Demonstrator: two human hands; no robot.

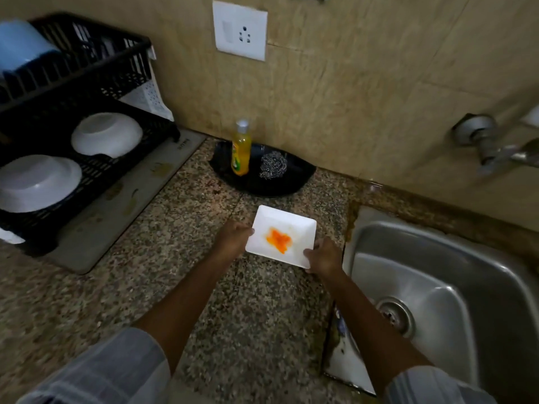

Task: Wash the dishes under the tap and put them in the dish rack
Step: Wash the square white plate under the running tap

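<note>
A small square white plate point(291, 225) with an orange smear in its middle is over the speckled granite counter, just left of the steel sink point(431, 275). My left hand point(232, 239) grips its left edge and my right hand point(323, 256) grips its near right corner. The tap point(495, 147) sticks out of the wall at the far right, with no water visible. The black dish rack point(96, 167) stands at the far left with two white bowls point(106, 135) upside down on its lower tier.
A yellow dish-soap bottle point(241, 148) and a steel scrubber point(272, 164) sit on a black tray point(262, 185) against the wall behind the plate. A blue container point(23, 45) sits in the rack's upper tier. A wall socket point(239, 30) is above.
</note>
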